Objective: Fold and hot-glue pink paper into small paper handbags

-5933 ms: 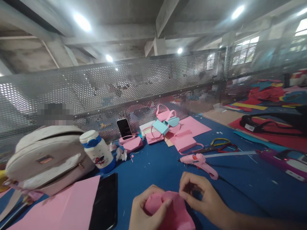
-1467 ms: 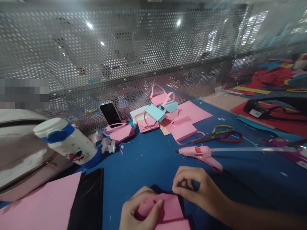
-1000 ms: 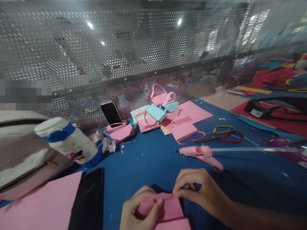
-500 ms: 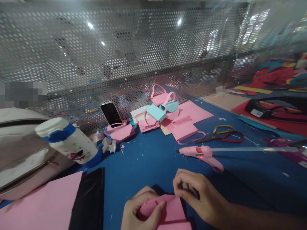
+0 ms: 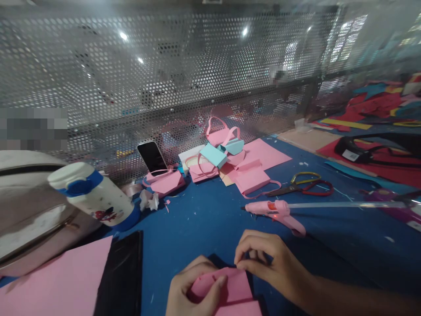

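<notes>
Two hands, one folded pink paper piece (image 5: 235, 287), seemingly half-made.
Near the pink plastic glue gun (image 5: 279, 211), our left hand (image 5: 190, 294) clasps it and our right hand (image 5: 272, 265) pinches its edge; no handle shows yet.

Two bare, ungloved hands of a person at work: the left hand (image 5: 189, 293), cut off at the wrist by the lower edge, and the right hand (image 5: 274, 267), with slim fingers (image 5: 253, 245). The right forearm (image 5: 355, 298) is uncovered along all its visible length, out to the edge. The light is too dim to show the nails.
</notes>
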{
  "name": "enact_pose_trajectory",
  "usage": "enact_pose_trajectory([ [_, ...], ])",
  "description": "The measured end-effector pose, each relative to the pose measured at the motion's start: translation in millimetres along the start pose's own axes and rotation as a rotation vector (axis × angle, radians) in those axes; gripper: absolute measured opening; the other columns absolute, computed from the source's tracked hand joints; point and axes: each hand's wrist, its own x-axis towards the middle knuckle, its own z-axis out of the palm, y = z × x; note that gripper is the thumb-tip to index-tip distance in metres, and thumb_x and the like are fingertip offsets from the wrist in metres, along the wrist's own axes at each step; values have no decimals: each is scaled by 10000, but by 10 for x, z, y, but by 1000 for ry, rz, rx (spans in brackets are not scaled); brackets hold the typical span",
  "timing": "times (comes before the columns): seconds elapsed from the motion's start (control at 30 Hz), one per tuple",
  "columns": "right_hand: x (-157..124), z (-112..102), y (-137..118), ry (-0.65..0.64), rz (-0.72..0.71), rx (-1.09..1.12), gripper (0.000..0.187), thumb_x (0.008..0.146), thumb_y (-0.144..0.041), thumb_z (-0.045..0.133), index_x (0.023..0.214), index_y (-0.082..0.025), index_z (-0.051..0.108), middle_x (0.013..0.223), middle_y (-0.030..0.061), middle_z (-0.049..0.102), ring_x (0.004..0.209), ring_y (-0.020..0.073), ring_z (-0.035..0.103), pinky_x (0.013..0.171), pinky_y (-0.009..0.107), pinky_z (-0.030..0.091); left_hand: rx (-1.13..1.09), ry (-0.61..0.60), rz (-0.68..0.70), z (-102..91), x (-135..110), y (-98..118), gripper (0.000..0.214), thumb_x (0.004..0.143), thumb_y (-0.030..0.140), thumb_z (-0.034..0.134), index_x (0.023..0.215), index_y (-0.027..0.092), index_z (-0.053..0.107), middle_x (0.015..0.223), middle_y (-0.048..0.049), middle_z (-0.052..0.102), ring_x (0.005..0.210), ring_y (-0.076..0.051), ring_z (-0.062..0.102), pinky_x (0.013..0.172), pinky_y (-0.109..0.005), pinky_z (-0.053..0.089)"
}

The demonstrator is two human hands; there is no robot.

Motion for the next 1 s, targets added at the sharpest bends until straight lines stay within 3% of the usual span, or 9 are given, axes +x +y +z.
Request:
enact_pose_trajectory([
  [0.3, -9, 26, -14, -5, -29, -29, 116, 875, -289, 710, 830, -188, 745, 766, 4, 654, 594, 102, 501, 525, 224, 347, -10, -11, 0, -16, 14, 34, 266, 829, 347, 663, 621, 190, 717, 629, -23, 654, 594, -159, 605, 609, -229, 503],
  [1.0, -9, 30, -33, 4, -55, -83, 69, 839, -212, 711, 785, -175, 736, 709, -6, 627, 525, 81, 442, 498, 221, 327, -14, -2, 10, -16, 12, 24, 229, 817, 318, 674, 631, 195, 728, 633, -21, 665, 593, -158, 612, 623, -233, 513],
])
